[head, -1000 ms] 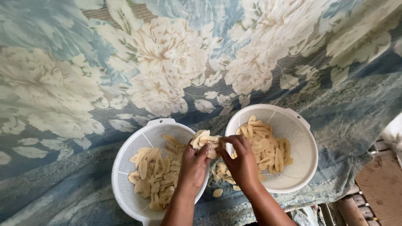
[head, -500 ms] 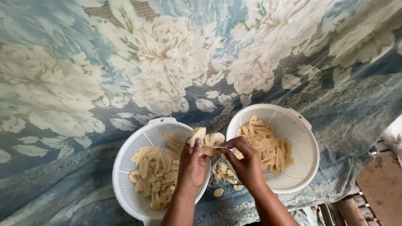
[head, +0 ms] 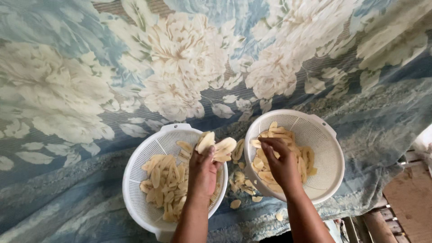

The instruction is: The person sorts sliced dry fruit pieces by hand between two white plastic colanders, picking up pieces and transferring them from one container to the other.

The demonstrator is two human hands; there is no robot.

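Apart now — left hand (head: pixel 203 173) clutches pale slices (head: pixel 216 146), right hand (head: pixel 280 164) grips basket slices (head: pixel 297 155).

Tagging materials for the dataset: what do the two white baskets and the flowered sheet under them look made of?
Left basket and right basket: likely moulded plastic, matte white, with regular slotted walls and a smooth thick rim. Flowered sheet: woven fabric, probably cotton or a blend, matte, with a faded blue and cream print, soft creases and a draping edge. The exact fibre cannot be told.

Both forearms run off the bottom edge, the left hand (head: pixel 203 173) covers part of the left strainer's (head: pixel 135 180) slices, right fingertips (head: pixel 265 146) hide among slices in the right strainer (head: pixel 330 148), floral cloth (head: pixel 90 81) cropped on all sides.
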